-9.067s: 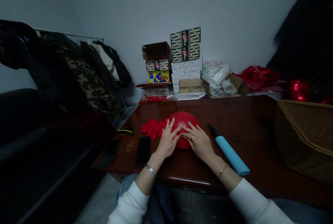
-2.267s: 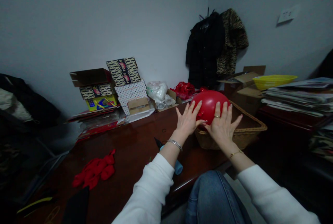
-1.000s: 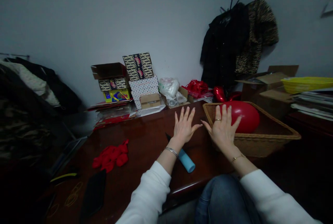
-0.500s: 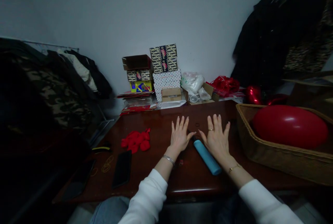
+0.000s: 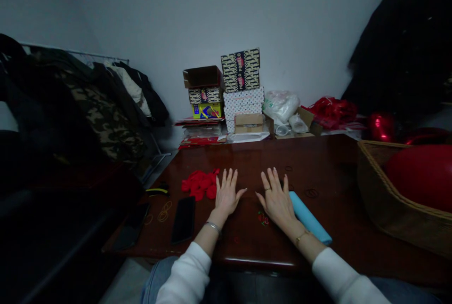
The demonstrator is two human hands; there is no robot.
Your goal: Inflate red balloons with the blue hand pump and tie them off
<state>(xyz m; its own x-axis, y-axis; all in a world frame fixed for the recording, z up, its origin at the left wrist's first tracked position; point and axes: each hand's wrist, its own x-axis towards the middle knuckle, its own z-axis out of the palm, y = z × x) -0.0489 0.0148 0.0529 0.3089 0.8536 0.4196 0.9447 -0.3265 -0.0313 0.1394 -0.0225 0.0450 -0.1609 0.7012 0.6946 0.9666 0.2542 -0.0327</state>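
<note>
My left hand (image 5: 226, 196) is stretched over the dark wooden table (image 5: 247, 247), fingers apart, palm down and holding nothing. Close to its left side is a heap of red pieces (image 5: 199, 184), perhaps fabric or balloons. My right hand (image 5: 277, 200) is likewise spread with palm down, and a ring shows on one finger. Beside that hand, partly hidden by it, lies a light-blue cylinder (image 5: 310, 219) with a dark end. Small red and green bits (image 5: 262, 218) lie between the hands. Whether the palms touch the tabletop I cannot tell.
A wicker basket (image 5: 374, 191) with a red balloon (image 5: 423, 172) stands at right. Dark loops (image 5: 311, 193), a black phone-like slab (image 5: 183, 219), yellowish bands (image 5: 164, 211) and a yellow-edged black item (image 5: 157, 191) lie about. Stacked boxes (image 5: 243, 106) and plastic bags (image 5: 281, 106) line the back.
The view has turned left. Both hands have shifted left over the table, the left one up to the red heap, the right one to the left of the blue cylinder. Both stay spread.
</note>
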